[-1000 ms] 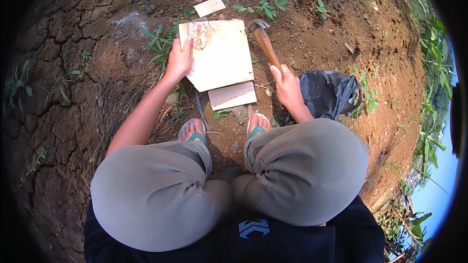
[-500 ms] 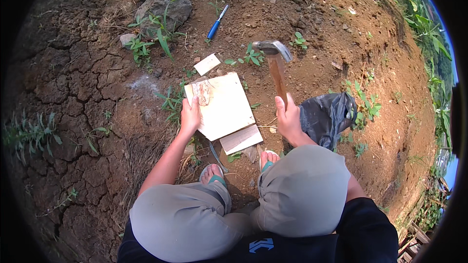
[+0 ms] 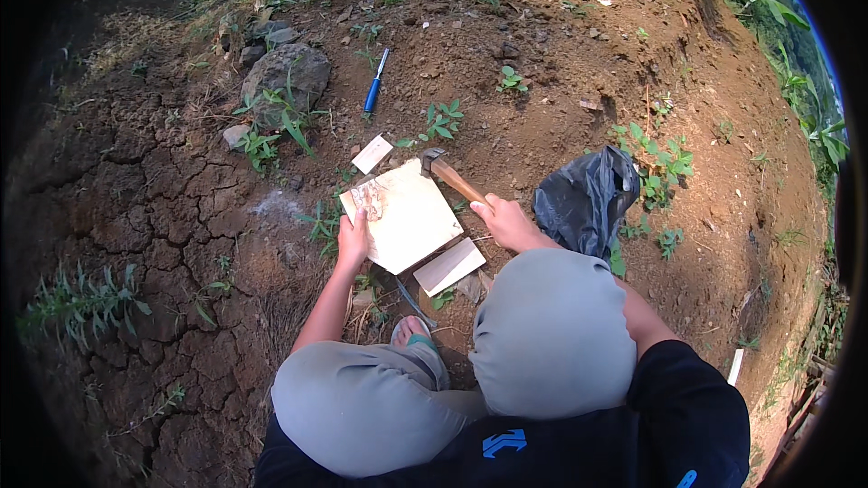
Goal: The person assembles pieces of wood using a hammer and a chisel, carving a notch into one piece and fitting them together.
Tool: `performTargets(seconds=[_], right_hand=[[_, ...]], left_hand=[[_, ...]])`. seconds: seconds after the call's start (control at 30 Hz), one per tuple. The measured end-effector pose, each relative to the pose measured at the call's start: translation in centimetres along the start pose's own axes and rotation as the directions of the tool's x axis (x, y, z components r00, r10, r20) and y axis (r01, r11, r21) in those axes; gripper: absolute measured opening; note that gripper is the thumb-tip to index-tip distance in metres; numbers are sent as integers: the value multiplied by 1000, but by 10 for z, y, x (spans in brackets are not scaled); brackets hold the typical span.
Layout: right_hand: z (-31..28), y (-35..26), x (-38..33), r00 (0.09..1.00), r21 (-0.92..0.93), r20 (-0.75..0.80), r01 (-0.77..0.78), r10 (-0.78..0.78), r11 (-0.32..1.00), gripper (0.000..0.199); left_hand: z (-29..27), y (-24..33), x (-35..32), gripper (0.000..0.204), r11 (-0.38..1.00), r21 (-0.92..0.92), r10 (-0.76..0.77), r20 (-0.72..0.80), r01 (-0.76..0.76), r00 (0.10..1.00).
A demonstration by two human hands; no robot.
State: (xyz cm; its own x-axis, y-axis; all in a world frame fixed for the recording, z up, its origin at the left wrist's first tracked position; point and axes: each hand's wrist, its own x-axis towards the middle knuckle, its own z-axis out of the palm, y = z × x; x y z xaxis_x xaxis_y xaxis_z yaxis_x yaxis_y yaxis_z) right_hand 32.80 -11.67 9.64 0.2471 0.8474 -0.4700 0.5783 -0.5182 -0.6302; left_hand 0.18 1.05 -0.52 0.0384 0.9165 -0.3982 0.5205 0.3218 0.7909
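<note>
My right hand [image 3: 508, 223] is closed round the wooden handle of a claw hammer [image 3: 457, 180]. The hammer's metal head is at the far corner of a pale wooden board [image 3: 411, 221]; whether it touches the wood I cannot tell. On the board's left edge, my left hand [image 3: 353, 239] grips with the thumb on top and the other fingers mostly hidden. A rough brown patch marks the board near that thumb. One small wooden piece [image 3: 372, 154] lies beyond the far edge, and another wooden block [image 3: 450, 267] sits by the near right edge.
A blue-handled chisel [image 3: 373, 90] lies on the soil farther off, beside a large grey rock [image 3: 287, 81]. To the right of my right hand is a crumpled black plastic bag [image 3: 589, 199]. Cracked dry earth spreads on the left, and small green plants [image 3: 443, 119] grow around.
The hammer has swung down and left, from raised upright to its head at the board's far corner. My left hand keeps its hold on the board. The whole view has shifted slightly.
</note>
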Motion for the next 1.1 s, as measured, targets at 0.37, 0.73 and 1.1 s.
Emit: performTargets(seconds=[0.37,0.73,1.1], right_hand=[[11,-15,21,995,-71,65,79,-74,994,46],[-6,-31,6,989,86,-88,130,-123,988,43],[16,-10,-5,997,131,-69,35,-27,991,48]], left_hand=[[-8,13,2,58,998,29,-47,-32,48,998],[-15,10,-13,62,994,95,-50,-26,52,998],[-11,15,-10,59,997,77,-19,10,19,1000]])
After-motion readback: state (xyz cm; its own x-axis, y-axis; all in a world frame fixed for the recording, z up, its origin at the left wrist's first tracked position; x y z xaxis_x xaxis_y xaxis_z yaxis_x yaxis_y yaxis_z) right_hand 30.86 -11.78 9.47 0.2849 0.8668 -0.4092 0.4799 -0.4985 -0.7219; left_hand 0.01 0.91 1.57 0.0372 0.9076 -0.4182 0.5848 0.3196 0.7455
